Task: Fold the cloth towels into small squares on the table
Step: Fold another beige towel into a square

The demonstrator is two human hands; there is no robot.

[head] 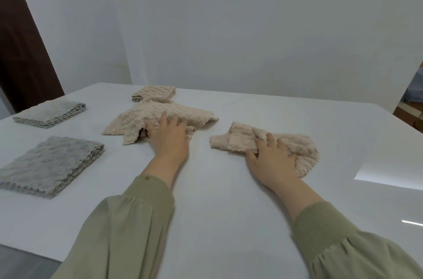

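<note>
While my left hand (169,139) lies spread on the rumpled beige waffle-weave towel (146,119) on the white desk (229,201) and my right hand (272,157) presses splayed on the crumpled beige towel (238,139) alongside, I'd smooth one flat before matching corners.

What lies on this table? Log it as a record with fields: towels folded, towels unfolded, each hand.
surface: white table
folded: near grey towel; far grey towel; folded beige towel
unfolded: left beige towel; right beige towel
left hand: rests on left beige towel
right hand: rests on right beige towel
</note>
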